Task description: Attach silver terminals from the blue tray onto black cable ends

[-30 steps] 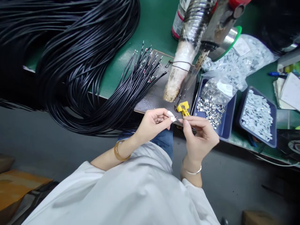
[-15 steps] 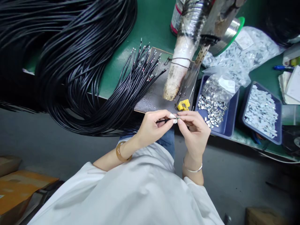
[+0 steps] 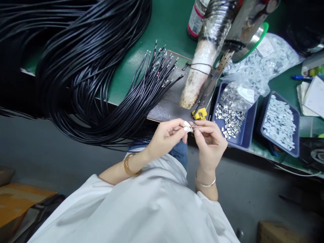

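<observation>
My left hand (image 3: 167, 136) is closed in a pinch just off the bench's front edge, white wrapping on its thumb and index fingertip. The end of a black cable is held there, mostly hidden by the fingers. My right hand (image 3: 211, 141) is also closed, its thumb and index finger meeting the left fingertips. What it pinches is too small to make out. Just beyond the fingertips lies a yellow piece (image 3: 200, 114) on the grey board (image 3: 162, 109). Left of it, a bundle of black cables (image 3: 131, 108) rests with stripped ends fanned out.
A blue tray (image 3: 246, 136) holds small metal pieces and a plastic bag (image 3: 234, 96). Another tray (image 3: 296, 135) holds pale flat pieces. A white-tipped wrapped tube (image 3: 196, 77) slants over the board. Behind stand a bottle (image 3: 196, 20) and a green-rimmed spool (image 3: 262, 40).
My right hand has moved left from a small gap until its fingertips met those of my left hand. The left hand stays nearly in place; its cable shows less now than half a second ago.
</observation>
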The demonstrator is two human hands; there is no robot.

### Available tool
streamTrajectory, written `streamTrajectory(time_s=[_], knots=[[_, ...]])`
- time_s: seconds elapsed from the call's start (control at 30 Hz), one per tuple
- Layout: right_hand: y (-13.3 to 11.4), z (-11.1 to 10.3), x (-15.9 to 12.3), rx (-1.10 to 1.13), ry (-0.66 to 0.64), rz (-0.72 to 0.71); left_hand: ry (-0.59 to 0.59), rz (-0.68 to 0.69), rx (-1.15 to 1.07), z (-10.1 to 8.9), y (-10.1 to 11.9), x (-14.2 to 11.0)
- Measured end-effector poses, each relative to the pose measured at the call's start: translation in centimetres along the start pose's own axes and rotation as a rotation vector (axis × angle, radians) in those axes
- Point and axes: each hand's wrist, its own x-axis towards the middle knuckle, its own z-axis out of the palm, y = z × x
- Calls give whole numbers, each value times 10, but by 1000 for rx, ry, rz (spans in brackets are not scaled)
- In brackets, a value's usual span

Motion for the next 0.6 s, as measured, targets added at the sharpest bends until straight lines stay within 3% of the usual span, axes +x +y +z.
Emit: streamTrajectory(time_s=[0.07, 0.13, 0.33, 0.4, 0.53, 0.6], knots=[[-1, 0, 1, -46, 108, -72, 8, -110, -178, -4, 1, 3], [-3, -1, 1, -99, 177, -175, 52, -133, -225, -7, 1, 8], [-1, 1, -1, -369, 101, -502, 83, -118, -180, -4, 2, 15], [3, 2, 0, -344, 100, -468, 72, -112, -183, -3, 3, 16], [10, 4, 4, -129, 90, -251, 60, -109, -169, -5, 2, 17], [11, 4, 4, -127, 63, -263, 79, -99, -157, -5, 1, 18]])
